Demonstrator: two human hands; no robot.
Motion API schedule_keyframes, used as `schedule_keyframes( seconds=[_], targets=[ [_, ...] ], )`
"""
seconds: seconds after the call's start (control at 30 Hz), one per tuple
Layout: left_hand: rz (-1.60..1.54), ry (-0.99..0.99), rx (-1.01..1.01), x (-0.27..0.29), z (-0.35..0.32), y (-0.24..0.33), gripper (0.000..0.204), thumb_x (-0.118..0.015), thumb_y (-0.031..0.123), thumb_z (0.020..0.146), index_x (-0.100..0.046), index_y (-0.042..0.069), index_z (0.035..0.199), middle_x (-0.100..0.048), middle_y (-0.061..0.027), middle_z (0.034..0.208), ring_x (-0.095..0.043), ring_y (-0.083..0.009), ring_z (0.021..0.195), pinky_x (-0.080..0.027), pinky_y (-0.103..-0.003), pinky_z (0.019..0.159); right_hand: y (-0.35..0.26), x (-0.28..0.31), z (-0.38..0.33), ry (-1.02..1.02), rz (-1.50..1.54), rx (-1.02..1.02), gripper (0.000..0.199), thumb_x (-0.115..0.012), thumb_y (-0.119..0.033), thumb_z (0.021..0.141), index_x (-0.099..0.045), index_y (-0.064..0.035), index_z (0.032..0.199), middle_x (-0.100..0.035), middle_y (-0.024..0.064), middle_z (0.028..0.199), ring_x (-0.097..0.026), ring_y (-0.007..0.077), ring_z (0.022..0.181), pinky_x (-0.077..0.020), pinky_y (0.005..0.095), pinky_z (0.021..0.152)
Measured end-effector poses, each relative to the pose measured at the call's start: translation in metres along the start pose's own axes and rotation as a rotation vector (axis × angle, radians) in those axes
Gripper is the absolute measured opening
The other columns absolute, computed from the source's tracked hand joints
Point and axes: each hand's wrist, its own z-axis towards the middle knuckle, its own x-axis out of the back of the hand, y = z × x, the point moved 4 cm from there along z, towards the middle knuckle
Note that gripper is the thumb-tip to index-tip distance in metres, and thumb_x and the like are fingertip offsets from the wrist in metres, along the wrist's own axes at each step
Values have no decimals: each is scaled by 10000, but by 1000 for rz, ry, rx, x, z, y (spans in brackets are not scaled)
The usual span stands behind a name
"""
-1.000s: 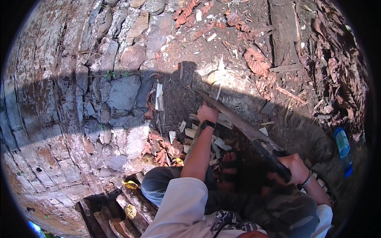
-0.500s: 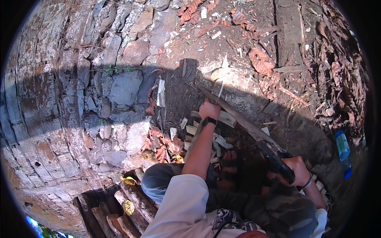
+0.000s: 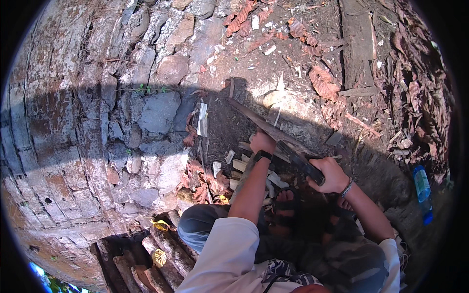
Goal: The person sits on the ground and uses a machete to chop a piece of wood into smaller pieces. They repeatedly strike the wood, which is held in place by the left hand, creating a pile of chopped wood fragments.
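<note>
The person is squatting on bare ground beside a stone wall (image 3: 146,112), working in a band of shadow. The right hand (image 3: 332,175) is gripping the dark handle of a long machete (image 3: 273,132), the fingers clamped fully around the grip. The blade is running up and to the left from that hand, its tip lying near the top of the shadowed patch of soil. The left hand (image 3: 263,142) is sitting on or just under the blade near its middle; it is closed over a piece of wood, but the blade is hiding how the fingers are lying, so their exact state cannot be told. A dark wristband is showing on the left wrist, and a bracelet on the right.

Just below and to the left of the left hand, a loose heap of pale split wood pieces (image 3: 244,168) is lying on the ground, touching one another. A sandalled foot (image 3: 288,200) is resting just beside that heap. Dry red-brown leaves (image 3: 200,180) are scattered between the heap and the wall.

A stack of round logs (image 3: 146,259) is lying at the lower left, well apart from the blade. A blue plastic bottle (image 3: 422,188) is lying on the ground at the far right. A weathered plank (image 3: 356,44) is lying on the soil at the top right.
</note>
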Motion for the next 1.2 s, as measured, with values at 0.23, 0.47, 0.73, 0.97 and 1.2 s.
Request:
schedule_keyframes(
  seconds=[0.23, 0.47, 0.73, 0.97, 1.2],
  targets=[
    [-142, 76, 3, 14, -4, 3, 410, -652, 382, 836, -667, 40, 1062, -717, -241, 931, -692, -431, 903, -555, -518, 792, -4, 24, -120, -66, 44, -103, 212, -737, -201, 669, -566, -81, 702, -580, 121, 620, -627, 346, 604, -500, 418, 554],
    [-104, 127, -48, 8, 6, -15, 365, -641, 344, 859, -661, 59, 1086, -716, -237, 886, -697, -429, 864, -552, -523, 779, -38, 31, -20, -64, -60, -64, 209, -721, -206, 688, -571, -64, 719, -583, 139, 618, -625, 368, 622, -502, 425, 571],
    [-115, 61, -11, 20, 5, 7, 379, -650, 361, 835, -667, 54, 1056, -718, -237, 942, -694, -415, 930, -554, -512, 806, -6, 23, -52, 13, 34, -105, 202, -734, -157, 660, -569, -54, 714, -586, 143, 637, -619, 369, 603, -485, 404, 549],
    [-189, 83, 29, 21, 0, -1, 546, -728, 503, 767, -675, 23, 1021, -713, -255, 953, -687, -421, 950, -553, -510, 826, -29, 61, -157, -11, 5, -159, 221, -760, -167, 641, -563, -69, 665, -560, 116, 588, -618, 332, 546, -471, 388, 511],
    [-272, 25, 23, 28, 4, -6, 502, -741, 414, 751, -705, 35, 1079, -718, -240, 1002, -687, -407, 972, -550, -494, 852, -54, 75, -153, -2, 72, -171, 190, -758, -160, 595, -602, -62, 639, -582, 123, 567, -624, 297, 498, -456, 356, 474]
  ],
)
